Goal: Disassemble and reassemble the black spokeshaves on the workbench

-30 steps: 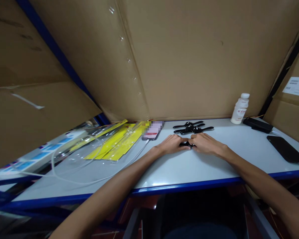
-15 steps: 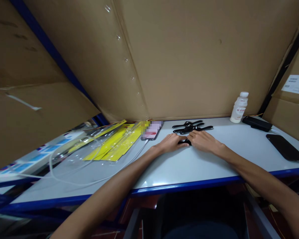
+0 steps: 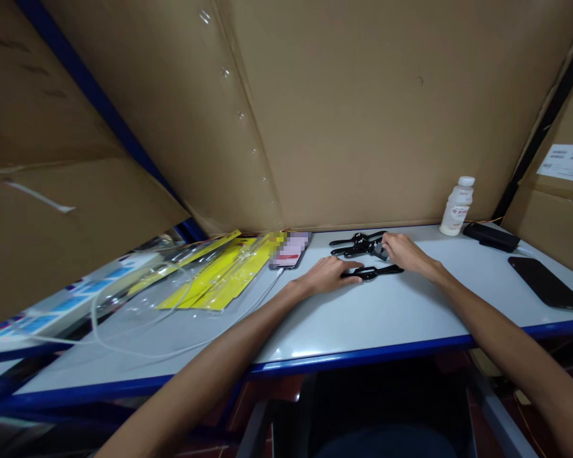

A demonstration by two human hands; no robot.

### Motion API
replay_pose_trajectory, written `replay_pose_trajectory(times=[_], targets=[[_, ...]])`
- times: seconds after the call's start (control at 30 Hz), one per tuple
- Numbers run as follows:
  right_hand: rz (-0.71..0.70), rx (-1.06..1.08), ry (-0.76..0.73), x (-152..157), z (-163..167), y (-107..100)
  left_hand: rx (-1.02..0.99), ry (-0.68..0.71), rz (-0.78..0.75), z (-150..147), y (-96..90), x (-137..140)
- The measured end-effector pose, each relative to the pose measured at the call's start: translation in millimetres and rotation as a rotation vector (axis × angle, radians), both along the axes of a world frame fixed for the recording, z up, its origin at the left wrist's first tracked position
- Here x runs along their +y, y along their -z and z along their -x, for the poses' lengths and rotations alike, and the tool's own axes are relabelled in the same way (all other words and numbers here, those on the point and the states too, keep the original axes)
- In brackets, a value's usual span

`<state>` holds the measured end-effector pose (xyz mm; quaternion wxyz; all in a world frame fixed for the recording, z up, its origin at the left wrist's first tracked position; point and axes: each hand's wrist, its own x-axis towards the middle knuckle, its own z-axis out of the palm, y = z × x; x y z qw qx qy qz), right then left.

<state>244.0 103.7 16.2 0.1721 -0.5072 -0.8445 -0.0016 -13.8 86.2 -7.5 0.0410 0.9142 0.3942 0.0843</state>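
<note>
My left hand [image 3: 328, 274] grips the left handle of a black spokeshave [image 3: 386, 270] lying on the table, its thumb and fingers closed around that end. An open slot shows in the middle of its body. Above and to the right, my right hand [image 3: 405, 252] pinches a small flat grey metal piece, seemingly a blade [image 3: 381, 252], apart from the spokeshave. Just behind, more black spokeshaves [image 3: 360, 239] lie close together, partly overlapping; the grey piece covers part of them.
A phone [image 3: 290, 249] with a white cable [image 3: 248, 321] lies left of the hands. Yellow cards in clear packaging [image 3: 229, 273] spread farther left. To the right are a bottle [image 3: 457, 207], a black box-like device [image 3: 491, 237] and a dark phone [image 3: 548, 283]. Cardboard [image 3: 353, 127] walls the back.
My right hand has moved right and slightly up, off the spokeshave, with the grey metal piece now in its fingers. My left hand stays on the handle.
</note>
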Motion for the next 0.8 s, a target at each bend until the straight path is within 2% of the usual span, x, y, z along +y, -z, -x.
replay_pose_trajectory(times=[0.2,0.37,0.47,0.63,0.8], targets=[[0.139,0.013,0.136,23.8,-11.7,14.7,-0.022,-0.010,-0.002,0.1,-3.1,-3.1],[0.200,0.017,0.196,29.6,-13.4,18.6,-0.014,-0.008,-0.009,0.3,-4.0,-4.8],[0.184,0.023,0.248,29.7,-17.8,18.9,-0.009,-0.004,-0.016,0.3,-4.0,-5.3],[0.072,0.044,0.342,33.1,-28.7,14.8,0.006,-0.005,-0.018,0.6,-2.7,-4.3],[0.031,0.006,0.248,36.5,-31.4,15.1,0.017,-0.015,-0.018,0.8,-2.1,-3.7]])
